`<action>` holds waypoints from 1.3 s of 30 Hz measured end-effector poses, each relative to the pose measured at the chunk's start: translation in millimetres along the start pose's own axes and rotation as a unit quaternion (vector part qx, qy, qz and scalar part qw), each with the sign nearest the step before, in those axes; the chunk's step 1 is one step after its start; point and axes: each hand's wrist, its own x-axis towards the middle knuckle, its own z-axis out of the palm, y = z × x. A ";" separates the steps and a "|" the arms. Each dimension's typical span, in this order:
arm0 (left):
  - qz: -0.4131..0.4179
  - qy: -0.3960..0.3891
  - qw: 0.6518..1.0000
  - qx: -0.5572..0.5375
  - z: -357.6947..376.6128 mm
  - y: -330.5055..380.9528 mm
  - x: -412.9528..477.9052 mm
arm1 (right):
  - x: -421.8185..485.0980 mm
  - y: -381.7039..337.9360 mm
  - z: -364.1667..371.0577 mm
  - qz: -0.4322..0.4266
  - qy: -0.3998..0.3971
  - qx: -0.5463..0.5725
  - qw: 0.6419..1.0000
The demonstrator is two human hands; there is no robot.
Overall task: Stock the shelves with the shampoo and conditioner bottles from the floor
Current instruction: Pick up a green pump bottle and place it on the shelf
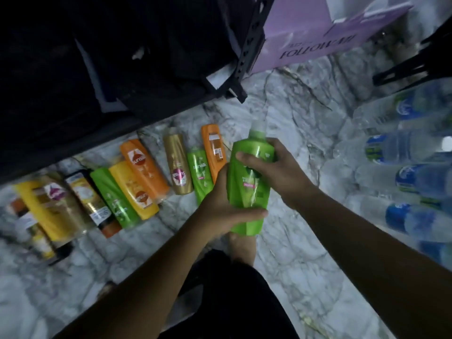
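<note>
A large green shampoo bottle [252, 189] is lifted above the marble floor, held by both hands. My left hand [220, 206] grips its lower part, thumb across the front. My right hand [274, 167] wraps the upper part near the shoulder. Several bottles lie in a row on the floor along the foot of the dark shelf unit [110, 69]: a small green one [201, 177], an orange one [214, 150], a gold one [177, 165], another orange one [144, 167], a yellow one [137, 189] and more at the far left.
Several clear water bottles with blue labels [406, 172] are stacked at the right. A purple cardboard box [318, 33] stands at the back beside the shelf's metal post [249, 45]. My foot [242, 248] and dark trouser leg are below the held bottle.
</note>
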 end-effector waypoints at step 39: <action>0.563 0.272 0.760 0.174 -151.4 634.2 -680.4 | -713.5 -618.2 139.7 -0.649 -0.039 0.042 0.759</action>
